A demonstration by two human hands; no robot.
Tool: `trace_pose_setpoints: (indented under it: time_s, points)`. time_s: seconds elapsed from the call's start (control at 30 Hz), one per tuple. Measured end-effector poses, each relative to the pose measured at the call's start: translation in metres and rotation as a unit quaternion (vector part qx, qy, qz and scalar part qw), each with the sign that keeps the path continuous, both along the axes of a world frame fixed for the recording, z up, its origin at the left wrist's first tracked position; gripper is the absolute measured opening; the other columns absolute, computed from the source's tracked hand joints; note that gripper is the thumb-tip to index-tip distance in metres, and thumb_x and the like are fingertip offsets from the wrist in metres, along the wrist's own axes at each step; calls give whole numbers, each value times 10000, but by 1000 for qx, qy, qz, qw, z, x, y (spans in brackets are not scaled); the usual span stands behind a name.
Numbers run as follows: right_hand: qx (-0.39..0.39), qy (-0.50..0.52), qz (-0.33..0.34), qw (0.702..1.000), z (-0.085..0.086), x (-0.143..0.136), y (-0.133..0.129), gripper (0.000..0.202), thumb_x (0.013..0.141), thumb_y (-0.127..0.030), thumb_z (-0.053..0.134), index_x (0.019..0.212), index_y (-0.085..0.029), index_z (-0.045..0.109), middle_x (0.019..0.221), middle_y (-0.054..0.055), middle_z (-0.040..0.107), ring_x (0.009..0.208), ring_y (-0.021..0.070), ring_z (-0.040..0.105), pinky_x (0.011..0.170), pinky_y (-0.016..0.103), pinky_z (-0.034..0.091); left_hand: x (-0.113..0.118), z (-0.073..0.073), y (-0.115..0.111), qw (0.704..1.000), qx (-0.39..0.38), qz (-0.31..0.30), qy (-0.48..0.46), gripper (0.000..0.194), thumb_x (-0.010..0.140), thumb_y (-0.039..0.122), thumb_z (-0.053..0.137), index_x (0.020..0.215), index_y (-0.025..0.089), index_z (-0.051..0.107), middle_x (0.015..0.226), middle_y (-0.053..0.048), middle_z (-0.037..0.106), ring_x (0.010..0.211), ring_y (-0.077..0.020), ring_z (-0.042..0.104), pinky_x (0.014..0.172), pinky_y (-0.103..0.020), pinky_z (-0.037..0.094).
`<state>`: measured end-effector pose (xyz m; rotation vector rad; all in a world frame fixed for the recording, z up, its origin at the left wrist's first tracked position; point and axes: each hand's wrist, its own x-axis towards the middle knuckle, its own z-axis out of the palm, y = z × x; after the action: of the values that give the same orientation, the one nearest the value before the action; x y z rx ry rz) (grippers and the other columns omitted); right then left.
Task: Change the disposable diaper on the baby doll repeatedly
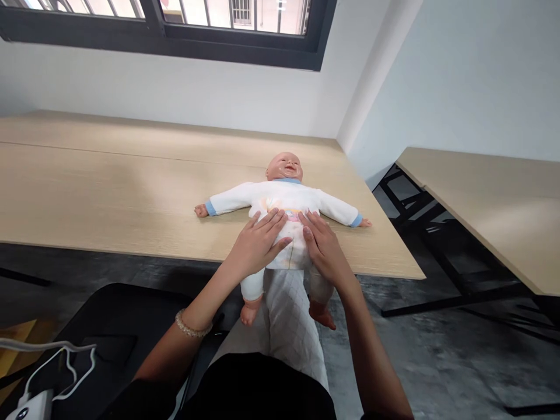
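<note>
A baby doll (286, 195) in a white outfit with blue cuffs and collar lies face up on the light wooden table (144, 186). Its arms are spread out sideways, and its lower legs hang over the table's front edge. My left hand (262, 238) rests flat on the left side of the doll's belly, fingers extended. On the other side of the belly lies my right hand (321, 240), also flat with its fingers stretched out. Neither hand is wrapped round anything.
A second wooden table (494, 204) with black legs stands at the right. At the lower left are a black chair (114, 326) and a white device (37, 405) with white cables. Behind the table is a wall with a dark-framed window.
</note>
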<state>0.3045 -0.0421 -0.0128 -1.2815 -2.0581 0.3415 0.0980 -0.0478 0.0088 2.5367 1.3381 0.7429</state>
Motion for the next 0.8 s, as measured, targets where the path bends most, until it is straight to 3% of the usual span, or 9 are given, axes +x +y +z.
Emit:
trace_pose_setpoints:
  time_s: [0.13,0.2,0.27,0.37,0.5,0.6,0.8]
  points:
    - [31,20,-26,999,0,5,-13,550,1064,-479,286,1497,-201,480,1564,114,440,1498,278,340,1216,578,294,-15,8,-6,994,-42,-30,-100,461,1022,479,454,1399,234,553,1545,-97,504,1511,-252,361,1260,-538,229]
    - [68,60,-66,994,-3,10,-28,502,1042,-501,390,1435,-221,529,1524,125,478,1448,285,406,1189,569,340,-25,8,-16,981,2,12,-192,319,983,453,553,1191,235,658,1401,-94,631,1440,-259,459,1227,-522,313]
    - [90,98,-106,985,-8,14,-46,391,1004,-504,510,1262,-232,618,1420,130,554,1354,288,500,1148,556,395,-33,1,-31,964,56,78,-248,175,932,406,650,952,233,668,1223,-91,692,1328,-266,546,1157,-493,415]
    - [86,111,-113,984,-18,16,-69,255,971,-469,591,1037,-225,627,1328,138,589,1280,297,550,1092,550,443,-36,-16,-51,967,58,97,-228,154,879,367,725,913,236,652,1267,-101,644,1314,-288,533,1112,-494,461]
    - [75,49,-80,993,-28,11,-79,209,980,-411,579,1022,-212,627,1506,156,448,1381,332,459,1111,577,420,-29,-33,-63,979,20,70,-191,186,882,348,722,1025,234,682,1498,-141,468,1412,-327,457,1145,-521,442]
    - [81,19,-77,994,-32,7,-78,168,992,-349,547,1015,-205,630,1564,146,385,1395,338,441,1113,587,420,-20,-39,-64,983,2,71,-171,123,907,323,686,937,204,685,1593,-147,344,1480,-353,373,1181,-535,404]
    - [99,24,-101,990,-28,5,-74,151,1019,-267,494,965,-199,617,1503,145,463,1382,310,468,1100,551,453,-19,-42,-56,968,31,76,-238,139,950,278,628,853,188,670,1479,-150,469,1401,-311,484,1137,-482,462]
